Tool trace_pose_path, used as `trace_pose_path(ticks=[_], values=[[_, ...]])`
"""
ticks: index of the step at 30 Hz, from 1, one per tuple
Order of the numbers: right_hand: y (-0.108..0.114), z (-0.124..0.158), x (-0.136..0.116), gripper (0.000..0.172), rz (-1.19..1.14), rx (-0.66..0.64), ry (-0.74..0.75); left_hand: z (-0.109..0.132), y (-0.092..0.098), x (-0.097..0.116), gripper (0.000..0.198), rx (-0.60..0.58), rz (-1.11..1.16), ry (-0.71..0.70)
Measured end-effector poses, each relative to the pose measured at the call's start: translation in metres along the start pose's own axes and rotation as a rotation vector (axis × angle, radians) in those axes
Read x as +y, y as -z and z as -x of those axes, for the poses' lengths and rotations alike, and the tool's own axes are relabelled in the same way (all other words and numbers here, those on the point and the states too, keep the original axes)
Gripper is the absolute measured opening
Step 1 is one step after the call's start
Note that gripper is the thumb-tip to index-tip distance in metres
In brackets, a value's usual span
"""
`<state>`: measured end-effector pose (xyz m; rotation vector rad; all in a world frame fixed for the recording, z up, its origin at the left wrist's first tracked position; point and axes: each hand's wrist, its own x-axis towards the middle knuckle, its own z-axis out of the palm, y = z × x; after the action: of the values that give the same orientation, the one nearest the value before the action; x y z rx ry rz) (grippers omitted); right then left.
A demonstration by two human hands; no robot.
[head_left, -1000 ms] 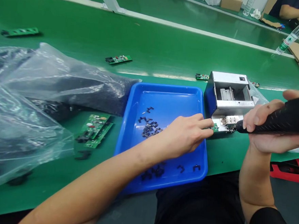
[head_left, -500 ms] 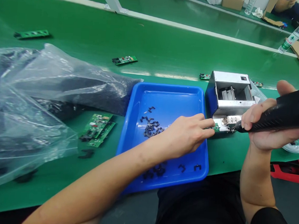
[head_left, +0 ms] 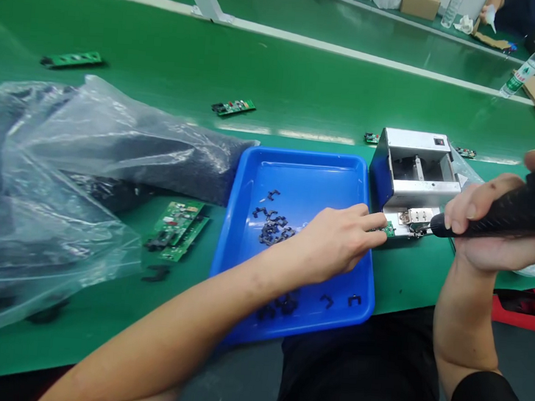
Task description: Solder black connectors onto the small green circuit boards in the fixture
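In the head view, the left hand point(head_left: 338, 239) reaches over the blue tray point(head_left: 314, 182) and appears to pinch a small green board point(head_left: 390, 228) at the front of the metal machine point(head_left: 426, 188). The right hand point(head_left: 480, 251) is wrapped round a black power tool point(head_left: 523, 209), its tip just beside the machine's front plate. The step looks like working at that board; the next move calls for keeping it steady and the tool aligned.
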<state>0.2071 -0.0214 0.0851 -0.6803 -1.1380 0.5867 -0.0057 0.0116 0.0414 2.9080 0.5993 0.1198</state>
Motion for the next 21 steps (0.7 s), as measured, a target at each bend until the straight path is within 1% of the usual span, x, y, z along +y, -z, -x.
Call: trace_pose_path(ticks=[1,4,6,8,10,13,15,17,20,21], values=[[-0.001,0.000,0.004,0.072,-0.010,-0.017,0.040,0.000,0.000,0.000,0.023,0.003,0.000,-0.002],[-0.001,0.001,0.010,0.075,-0.060,-0.097,0.058,0.000,0.001,0.000,0.023,0.004,0.000,-0.012],[0.000,0.003,0.007,0.070,-0.079,-0.115,0.022,0.000,0.001,0.001,0.024,0.005,0.002,-0.011],[-0.001,0.005,0.000,0.061,-0.082,-0.103,-0.060,0.000,0.001,0.001,0.025,0.008,0.008,-0.008],[-0.002,0.007,-0.005,0.057,-0.072,-0.080,-0.138,0.000,0.001,0.001,0.026,0.014,0.011,-0.010],[-0.003,0.007,-0.008,0.055,-0.063,-0.081,-0.121,0.000,0.000,0.001,0.025,0.022,0.008,-0.017],[-0.002,0.008,-0.008,0.057,-0.046,-0.080,-0.135,-0.001,0.000,0.001,0.025,0.021,0.007,-0.015],[-0.002,0.009,-0.009,0.062,-0.030,-0.060,-0.175,-0.001,0.001,0.002,0.024,0.014,0.007,-0.008],[0.000,0.010,-0.016,0.068,-0.018,-0.040,-0.233,-0.002,0.001,0.003,0.021,0.007,0.005,-0.002],[0.001,0.010,-0.020,0.068,-0.026,-0.039,-0.242,-0.002,0.001,0.003,0.020,0.007,0.005,-0.003]])
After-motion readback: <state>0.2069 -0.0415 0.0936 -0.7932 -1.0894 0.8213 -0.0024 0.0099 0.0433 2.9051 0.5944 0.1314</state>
